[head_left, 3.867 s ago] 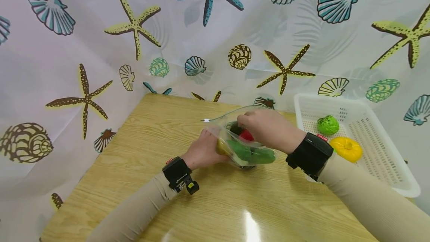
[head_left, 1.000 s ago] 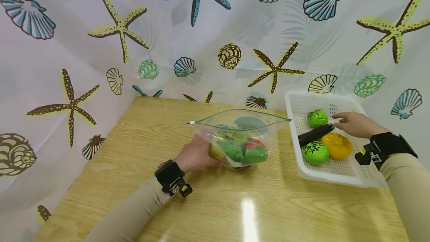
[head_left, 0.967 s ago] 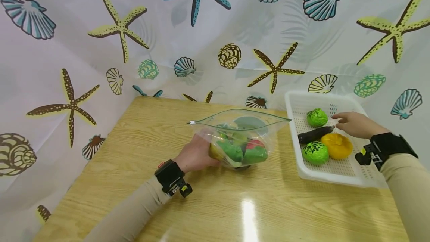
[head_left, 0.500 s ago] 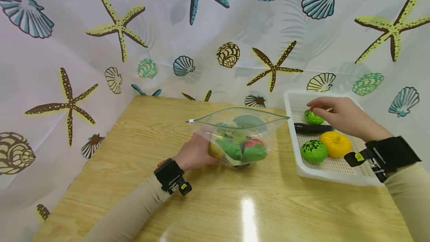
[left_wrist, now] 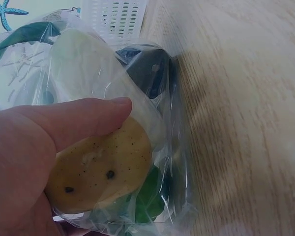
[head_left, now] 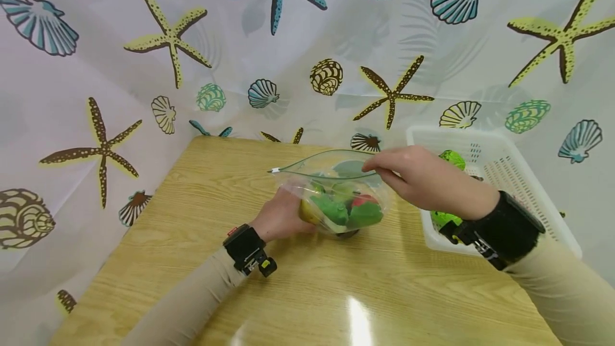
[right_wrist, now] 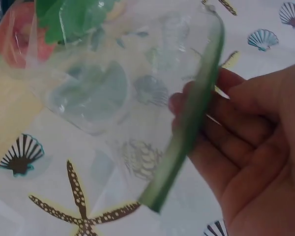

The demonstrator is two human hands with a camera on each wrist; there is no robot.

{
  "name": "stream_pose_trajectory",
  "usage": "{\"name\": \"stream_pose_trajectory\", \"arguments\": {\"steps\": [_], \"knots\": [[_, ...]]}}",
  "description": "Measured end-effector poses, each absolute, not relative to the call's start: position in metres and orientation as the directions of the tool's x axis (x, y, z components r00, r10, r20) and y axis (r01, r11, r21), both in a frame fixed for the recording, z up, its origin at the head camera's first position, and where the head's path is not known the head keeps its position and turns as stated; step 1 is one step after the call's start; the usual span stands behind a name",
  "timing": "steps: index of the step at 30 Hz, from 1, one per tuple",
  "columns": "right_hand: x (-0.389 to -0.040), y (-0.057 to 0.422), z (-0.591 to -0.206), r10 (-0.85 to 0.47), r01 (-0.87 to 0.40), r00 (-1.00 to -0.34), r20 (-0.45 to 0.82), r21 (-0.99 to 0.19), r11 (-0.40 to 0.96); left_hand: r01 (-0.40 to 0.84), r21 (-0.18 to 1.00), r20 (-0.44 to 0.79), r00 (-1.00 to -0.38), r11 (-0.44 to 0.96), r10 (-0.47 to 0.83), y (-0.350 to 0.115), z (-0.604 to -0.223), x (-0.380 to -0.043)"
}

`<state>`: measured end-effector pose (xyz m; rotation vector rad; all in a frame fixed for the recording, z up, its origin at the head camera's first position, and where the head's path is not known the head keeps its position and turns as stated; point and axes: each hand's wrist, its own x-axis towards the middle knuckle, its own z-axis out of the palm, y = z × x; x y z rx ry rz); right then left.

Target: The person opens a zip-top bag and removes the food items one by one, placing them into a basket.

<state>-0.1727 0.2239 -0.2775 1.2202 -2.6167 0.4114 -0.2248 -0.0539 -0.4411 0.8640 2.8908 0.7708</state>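
Note:
A clear zip bag [head_left: 312,188] with a green zip edge stands upright on the table, its mouth agape. Several toy vegetables fill it: green pieces [head_left: 366,214], a red one, a potato [left_wrist: 101,169], a long pale one [left_wrist: 83,64] and a dark one [left_wrist: 150,71]. My left hand [head_left: 281,212] grips the bag's left side, thumb across the potato through the plastic. My right hand [head_left: 427,183] is at the bag's right edge, fingers loosely bent. In the right wrist view its fingertips [right_wrist: 176,103] lie behind the green zip strip [right_wrist: 191,110]; no vegetable shows in that hand.
A white slotted basket [head_left: 521,167] stands on the right of the wooden table [head_left: 283,292]. It holds a leafy green ball [head_left: 453,159] and a black-spotted green ball [head_left: 444,219]; the right arm hides more. A shell-patterned cloth [head_left: 288,116] hangs behind.
My right hand was in the bag, then over the basket, where an eggplant and a spotted ball appeared; now it has moved left to the bag's mouth. The left hand stays on the bag.

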Motion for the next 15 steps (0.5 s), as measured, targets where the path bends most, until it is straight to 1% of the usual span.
{"name": "stream_pose_trajectory", "arguments": {"steps": [2,4,6,10,14,15], "knots": [[-0.177,0.217,-0.283,-0.720,-0.756,-0.654,0.233,-0.184,0.628,0.502,0.462,0.106,-0.850,0.731,0.517,-0.055,-0.443,-0.225],[-0.181,0.212,-0.289,-0.732,-0.747,-0.663,0.159,-0.207,0.632,0.495,0.450,0.094,-0.854,0.743,0.511,-0.055,-0.444,-0.225],[-0.185,0.207,-0.294,-0.750,-0.752,-0.652,0.110,-0.219,0.622,0.480,0.442,0.069,-0.861,0.758,0.505,-0.056,-0.445,-0.224],[-0.191,0.200,-0.304,-0.773,-0.759,-0.635,0.015,-0.203,0.619,0.466,0.422,0.040,-0.867,0.778,0.497,-0.055,-0.445,-0.225],[-0.197,0.194,-0.312,-0.772,-0.751,-0.631,-0.082,-0.186,0.633,0.463,0.405,0.038,-0.870,0.788,0.492,-0.054,-0.445,-0.227],[-0.199,0.193,-0.313,-0.776,-0.756,-0.624,-0.090,-0.179,0.629,0.460,0.402,0.035,-0.872,0.791,0.489,-0.054,-0.444,-0.227]]}}
